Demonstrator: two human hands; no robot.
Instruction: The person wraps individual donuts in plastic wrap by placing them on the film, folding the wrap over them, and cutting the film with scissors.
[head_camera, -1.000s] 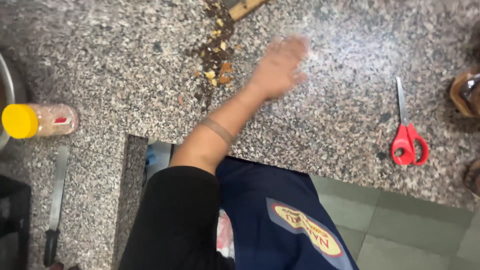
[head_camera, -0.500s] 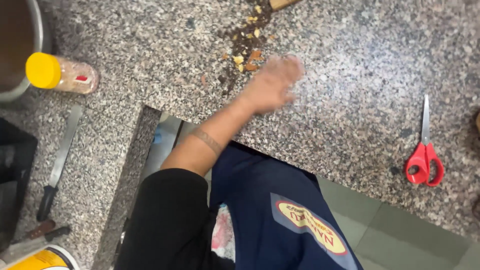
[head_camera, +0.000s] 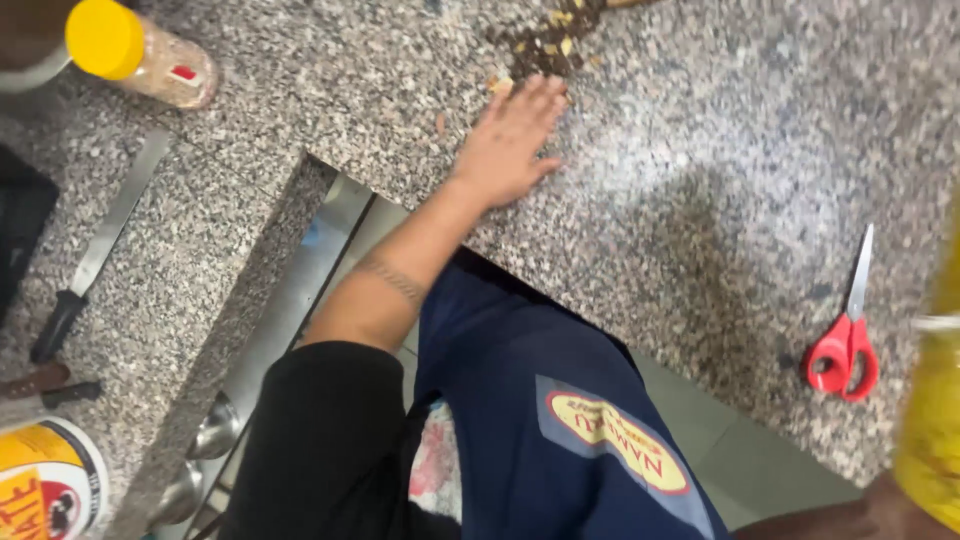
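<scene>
Your left hand lies flat, palm down, on the speckled granite counter, fingers spread and its grip released, holding nothing. Its fingertips touch the near edge of one pile of scraps, dark crumbs mixed with a few pale yellow and orange bits, which lies on the counter at the top of the view, just beyond your hand. Your right hand shows only as a dark sliver at the bottom right corner, under a blurred yellow object; you cannot tell how its grip stands or whether it holds that object.

Count what else is on the counter. One pair of red-handled scissors lies closed to your right, well apart from your left hand. One clear plastic jar with a yellow lid lies on its side at the top left, with pale granular contents inside. Two knives lie at the left: a long-bladed knife with a black handle, and a second knife below it, of which only a brown and black handle shows. One round tin in yellow and white stands at the bottom left corner; its contents are hidden. Under the counter's edge, a metal rail carries two rounded steel pieces.
</scene>
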